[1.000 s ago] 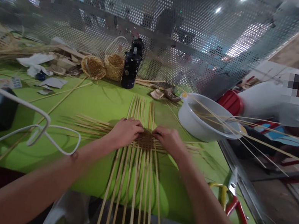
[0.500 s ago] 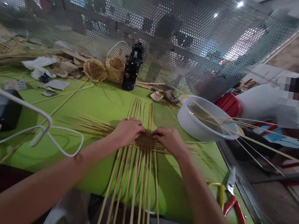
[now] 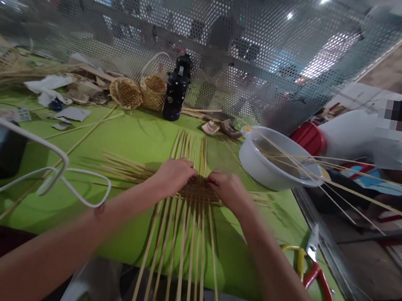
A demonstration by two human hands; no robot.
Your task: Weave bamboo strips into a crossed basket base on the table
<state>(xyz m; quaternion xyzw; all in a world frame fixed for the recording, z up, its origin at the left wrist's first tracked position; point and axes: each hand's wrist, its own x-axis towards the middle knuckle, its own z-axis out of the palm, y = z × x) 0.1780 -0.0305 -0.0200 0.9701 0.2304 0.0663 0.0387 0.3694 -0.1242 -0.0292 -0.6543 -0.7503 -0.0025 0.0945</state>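
Note:
A flat woven patch of bamboo strips (image 3: 198,192) lies on the green table, with long loose ends spreading to all sides. Several long ends hang over the table's front edge. At the patch's left far side, my left hand (image 3: 176,173) is closed, its curled fingertips gripping the strips. My right hand (image 3: 229,186) pinches the strips on the right far side, a short gap from the left. The fingertips partly hide the exact strips they hold.
A white basin (image 3: 260,167) of water with strips across it stands at right. Scissors (image 3: 314,269) lie near the right edge. A black bottle (image 3: 176,91), small baskets (image 3: 126,93) and paper scraps sit behind. A white cable (image 3: 80,196) loops at left. Another person (image 3: 367,133) sits at right.
The view has shifted very slightly. Both hands stay at the far side of the woven patch, with only small finger movement.

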